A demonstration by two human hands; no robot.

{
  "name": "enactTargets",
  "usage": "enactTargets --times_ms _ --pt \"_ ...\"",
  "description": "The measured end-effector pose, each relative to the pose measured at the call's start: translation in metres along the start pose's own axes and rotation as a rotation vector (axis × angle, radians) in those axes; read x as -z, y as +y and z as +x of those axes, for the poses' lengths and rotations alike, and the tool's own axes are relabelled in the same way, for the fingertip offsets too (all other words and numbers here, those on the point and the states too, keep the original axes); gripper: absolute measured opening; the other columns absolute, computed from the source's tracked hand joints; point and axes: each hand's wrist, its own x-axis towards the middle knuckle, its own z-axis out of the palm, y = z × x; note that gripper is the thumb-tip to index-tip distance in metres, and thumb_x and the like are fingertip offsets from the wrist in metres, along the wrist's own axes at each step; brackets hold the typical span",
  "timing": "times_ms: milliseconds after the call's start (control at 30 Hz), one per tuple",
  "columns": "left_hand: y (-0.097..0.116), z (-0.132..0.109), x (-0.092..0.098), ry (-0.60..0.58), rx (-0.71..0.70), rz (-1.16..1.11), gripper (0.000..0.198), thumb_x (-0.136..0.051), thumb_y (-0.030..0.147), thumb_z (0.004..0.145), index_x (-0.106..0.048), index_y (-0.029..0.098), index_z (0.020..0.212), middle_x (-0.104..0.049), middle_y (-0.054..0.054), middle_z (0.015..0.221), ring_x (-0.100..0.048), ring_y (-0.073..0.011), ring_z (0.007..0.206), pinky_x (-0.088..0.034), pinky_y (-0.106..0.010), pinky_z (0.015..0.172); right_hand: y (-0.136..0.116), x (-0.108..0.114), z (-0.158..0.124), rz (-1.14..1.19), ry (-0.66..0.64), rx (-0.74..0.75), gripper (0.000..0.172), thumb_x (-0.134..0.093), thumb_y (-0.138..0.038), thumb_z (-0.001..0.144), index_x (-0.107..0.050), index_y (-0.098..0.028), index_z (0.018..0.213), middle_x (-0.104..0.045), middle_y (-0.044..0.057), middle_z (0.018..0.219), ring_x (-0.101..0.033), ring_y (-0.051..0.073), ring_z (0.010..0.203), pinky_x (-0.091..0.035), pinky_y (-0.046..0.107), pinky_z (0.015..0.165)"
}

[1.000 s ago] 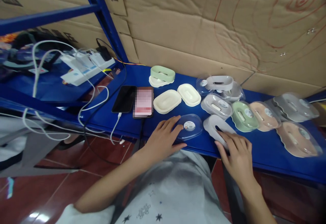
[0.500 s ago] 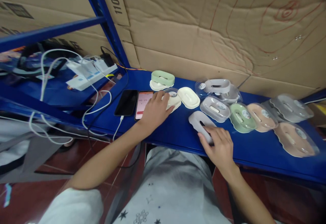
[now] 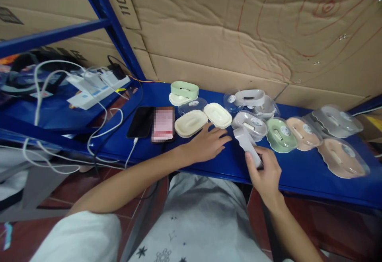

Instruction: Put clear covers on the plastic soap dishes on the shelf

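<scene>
My right hand [image 3: 266,170] grips a pale grey soap dish body [image 3: 247,146] by its near end, tilted up on its side above the shelf. My left hand [image 3: 210,142] is empty with its fingers spread, just in front of two cream soap dish trays. The left cream tray [image 3: 190,123] lies by the phone, and the right cream tray [image 3: 218,115] is just beyond my fingertips. Behind the left tray rests a clear lid [image 3: 192,104] with a round label.
A green soap dish ring [image 3: 185,90] sits on a cream tray at the back. Along the right stand lidded soap dishes in grey [image 3: 250,124], green [image 3: 281,134] and peach [image 3: 303,133]. Two phones, one black [image 3: 139,123], and white cables [image 3: 38,83] are at left.
My left hand has left the left cream tray and moved right, its fingers spreading. My right hand has tilted the grey soap dish body up.
</scene>
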Motion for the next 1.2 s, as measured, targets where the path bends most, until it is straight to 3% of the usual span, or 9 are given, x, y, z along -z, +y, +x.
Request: enactTargets --times_ms 100,200,400,533,700,800,967,1100,1200 --pt "-0.001 0.002 -0.001 0.039 0.138 0.069 0.046 -0.054 0.015 0.106 -0.056 0.018 0.151 -0.057 -0.017 0.157 -0.054 -0.0342 0.145 -0.035 -0.058 0.123 -0.002 -0.001 -0.001 0.003 -0.008 0.014 0.015 -0.066 -0.034 0.103 -0.069 -0.023 0.113 -0.078 0.01 0.106 -0.072 0.027 0.095 -0.055 0.042 0.086" --pt "-0.012 0.009 -0.004 -0.024 0.168 0.074 0.047 -0.052 0.016 0.107 -0.053 0.011 0.153 -0.063 -0.02 0.148 -0.057 -0.0356 0.139 -0.042 -0.055 0.118 -0.002 0.001 -0.005 0.018 0.001 0.02 0.014 -0.066 -0.031 0.102 -0.068 -0.024 0.114 -0.078 0.01 0.106 -0.073 0.026 0.096 -0.056 0.042 0.087" --pt "-0.016 0.007 -0.01 -0.044 0.059 0.047 0.026 -0.051 0.008 0.104 -0.072 0.011 0.119 -0.07 -0.014 0.12 -0.066 -0.0283 0.117 -0.048 -0.042 0.112 0.009 0.01 -0.02 -0.003 0.096 0.041 0.013 -0.068 -0.028 0.1 -0.065 -0.024 0.112 -0.076 0.01 0.106 -0.073 0.026 0.096 -0.056 0.041 0.083" --pt "0.0 -0.003 -0.012 -0.015 -0.128 -0.03 0.021 -0.056 0.01 0.104 -0.073 0.014 0.116 -0.072 -0.01 0.113 -0.069 -0.0243 0.11 -0.044 -0.042 0.118 0.01 0.008 -0.019 -0.056 0.032 0.059 0.013 -0.069 -0.03 0.102 -0.065 -0.023 0.112 -0.076 0.009 0.109 -0.072 0.026 0.099 -0.052 0.04 0.086" --pt "0.036 -0.022 -0.014 0.068 -0.296 -0.089 0.032 -0.054 0.013 0.108 -0.065 0.018 0.138 -0.075 -0.008 0.122 -0.07 -0.0233 0.114 -0.05 -0.04 0.102 0.007 0.006 -0.012 -0.091 -0.077 0.081 0.017 -0.067 -0.032 0.104 -0.065 -0.021 0.116 -0.077 0.01 0.113 -0.07 0.027 0.102 -0.046 0.041 0.088" --pt "0.057 -0.036 -0.013 0.137 -0.344 -0.081 0.028 -0.051 0.016 0.11 -0.066 0.018 0.134 -0.074 -0.009 0.122 -0.069 -0.0227 0.114 -0.051 -0.039 0.101 0.007 0.007 -0.012 -0.096 -0.101 0.108 0.019 -0.067 -0.029 0.104 -0.065 -0.021 0.121 -0.077 0.01 0.114 -0.07 0.027 0.105 -0.046 0.041 0.091" --pt "0.062 -0.053 -0.009 0.233 -0.089 -0.115 0.031 -0.063 0.023 0.101 -0.066 0.022 0.131 -0.061 -0.015 0.148 -0.052 -0.0333 0.146 -0.035 -0.059 0.126 -0.001 0.007 -0.012 -0.054 -0.151 0.143 0.022 -0.067 -0.027 0.105 -0.065 -0.022 0.127 -0.078 0.009 0.118 -0.071 0.026 0.105 -0.045 0.04 0.09" --pt "0.051 -0.053 -0.013 0.281 0.079 -0.073 0.054 -0.07 0.033 0.101 -0.053 0.024 0.152 -0.04 -0.021 0.168 -0.037 -0.0394 0.16 -0.03 -0.065 0.13 -0.018 0.001 -0.008 -0.03 -0.261 0.177 0.027 -0.063 -0.032 0.107 -0.065 -0.021 0.133 -0.077 0.01 0.125 -0.071 0.026 0.11 -0.043 0.041 0.094" --pt "0.045 -0.051 -0.015 0.235 0.141 -0.06 0.067 -0.072 0.044 0.101 -0.046 0.023 0.159 -0.036 -0.023 0.172 -0.034 -0.0419 0.162 -0.032 -0.066 0.128 -0.025 -0.004 -0.008 -0.067 -0.369 0.219 0.04 -0.063 -0.041 0.108 -0.062 -0.021 0.142 -0.075 0.012 0.135 -0.069 0.029 0.121 -0.039 0.048 0.108"
